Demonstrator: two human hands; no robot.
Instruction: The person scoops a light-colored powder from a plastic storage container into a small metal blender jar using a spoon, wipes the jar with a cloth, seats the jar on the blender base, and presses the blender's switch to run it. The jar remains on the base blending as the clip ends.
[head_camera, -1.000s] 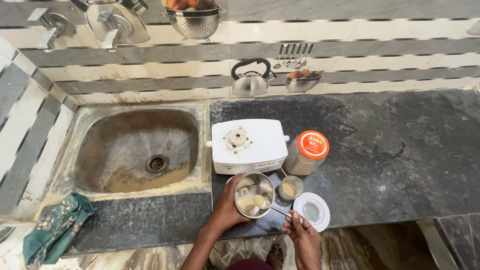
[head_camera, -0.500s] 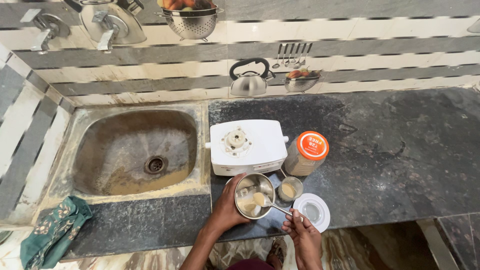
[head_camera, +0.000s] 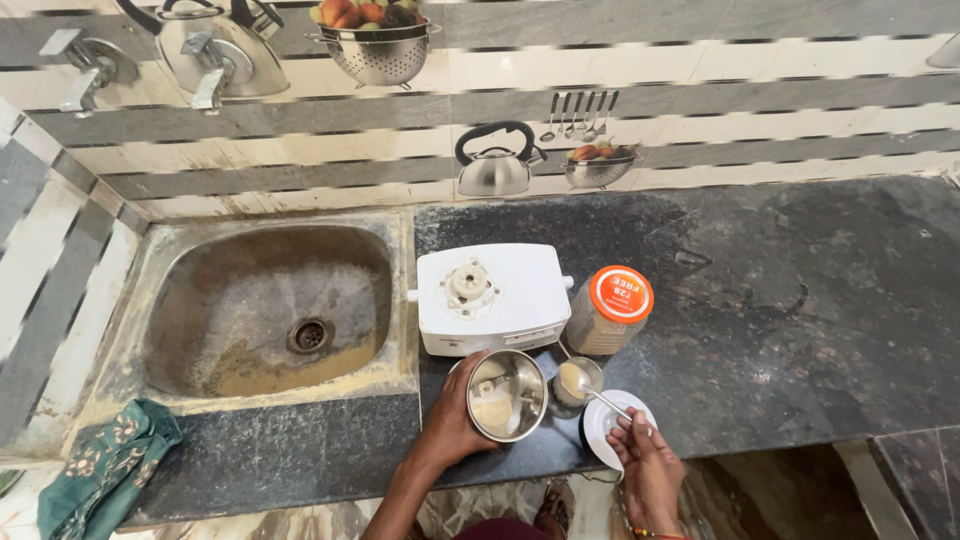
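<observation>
Steel jar (head_camera: 507, 394) gripped by left hand (head_camera: 452, 420).
Right hand (head_camera: 647, 461) pinches spoon (head_camera: 592, 390) over small cup (head_camera: 578, 380); white lid (head_camera: 608, 425) below, mixer base (head_camera: 490, 297) behind.

Evenly bright, diffuse daylight; soft short shadows beneath items on the tabletop (head_camera: 780, 330); mild glare on the steel bowl (head_camera: 506, 394); wide-angle bending at edges; corners slightly soft; centre sharp.

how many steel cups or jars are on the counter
2. The big jar sits in front of the white mixer base, gripped by the left hand. The small cup stands just right of it, spoon dipped in.
</observation>
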